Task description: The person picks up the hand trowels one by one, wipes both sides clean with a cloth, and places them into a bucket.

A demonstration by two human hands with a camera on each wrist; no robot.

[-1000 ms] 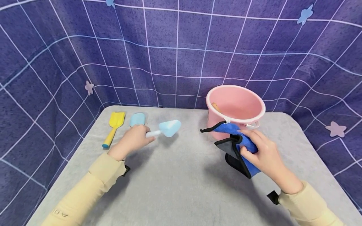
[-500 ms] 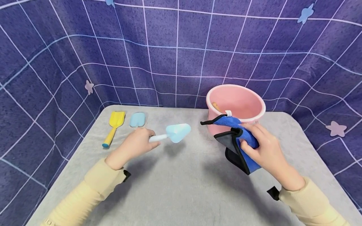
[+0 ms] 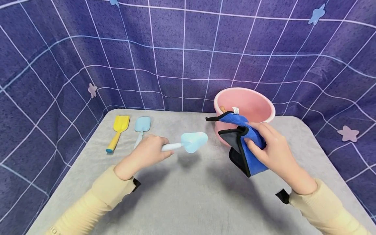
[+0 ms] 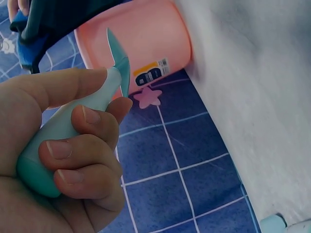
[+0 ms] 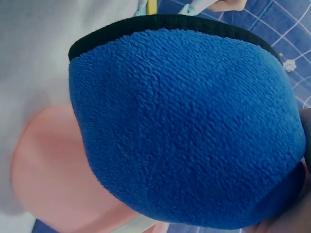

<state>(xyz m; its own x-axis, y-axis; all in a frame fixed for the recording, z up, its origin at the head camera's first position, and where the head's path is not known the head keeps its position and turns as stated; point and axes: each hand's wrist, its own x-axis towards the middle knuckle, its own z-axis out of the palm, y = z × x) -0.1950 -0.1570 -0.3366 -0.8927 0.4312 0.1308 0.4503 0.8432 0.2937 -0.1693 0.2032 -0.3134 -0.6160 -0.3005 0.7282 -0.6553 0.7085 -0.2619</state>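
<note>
My left hand (image 3: 151, 148) grips the pale handle of a light blue toy trowel (image 3: 194, 141), its pointed blade turned to the right above the table. The left wrist view shows the fingers (image 4: 80, 150) curled round the thick handle. My right hand (image 3: 271, 148) pinches a folded blue cloth (image 3: 255, 156) with black edging and a grey reverse side. The cloth hangs in front of the pink bucket (image 3: 224, 130), its upper corner and white tag overlapping the rim in the head view. In the right wrist view the cloth fills most of the picture.
On the table's left lie a yellow toy shovel (image 3: 117, 133) and a light blue toy shovel (image 3: 142, 124), the latter's handle partly behind my left hand. A tan object (image 3: 222, 108) shows inside the bucket. A purple gridded curtain (image 3: 182, 58) rises behind the grey table (image 3: 182, 202).
My left hand has moved right with the trowel, uncovering part of the blue shovel's handle. My right hand has lifted the cloth slightly, and its tag now overlaps the bucket's opening.
</note>
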